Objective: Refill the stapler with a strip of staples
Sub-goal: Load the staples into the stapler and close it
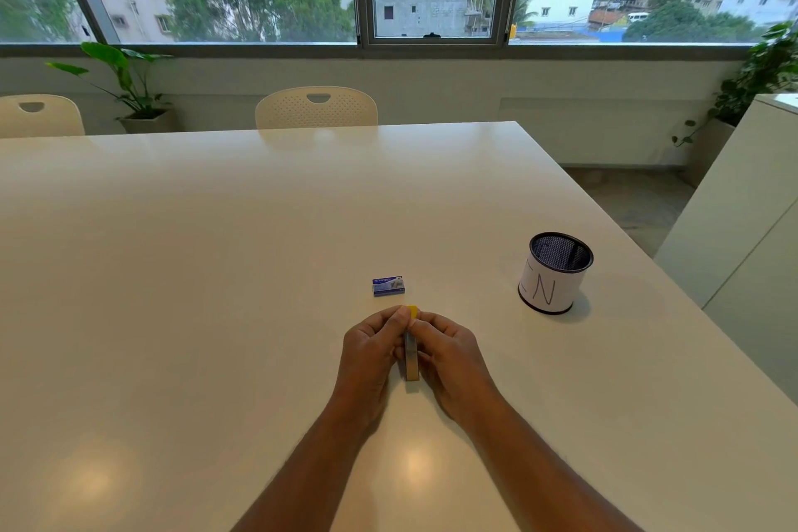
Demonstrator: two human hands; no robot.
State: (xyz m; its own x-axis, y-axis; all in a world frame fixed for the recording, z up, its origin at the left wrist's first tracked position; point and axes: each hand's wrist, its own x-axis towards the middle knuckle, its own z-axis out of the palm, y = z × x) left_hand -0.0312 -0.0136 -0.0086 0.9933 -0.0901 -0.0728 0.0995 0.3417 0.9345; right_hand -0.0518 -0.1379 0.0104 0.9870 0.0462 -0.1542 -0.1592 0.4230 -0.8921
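Note:
A small stapler (412, 363), metal-grey with a yellow tip at its far end, is held between both hands just above the white table (216, 272). My left hand (371, 352) grips its left side and my right hand (453, 359) grips its right side, fingers curled over the far end. A small blue staple box (388, 286) lies on the table just beyond the hands, and it looks closed. No loose strip of staples is visible.
A black mesh pen cup (556, 272) wrapped in white paper marked "N" stands to the right. Cream chairs (316, 107) sit at the table's far edge. The table's right edge (647, 255) drops off toward a white cabinet (742, 203).

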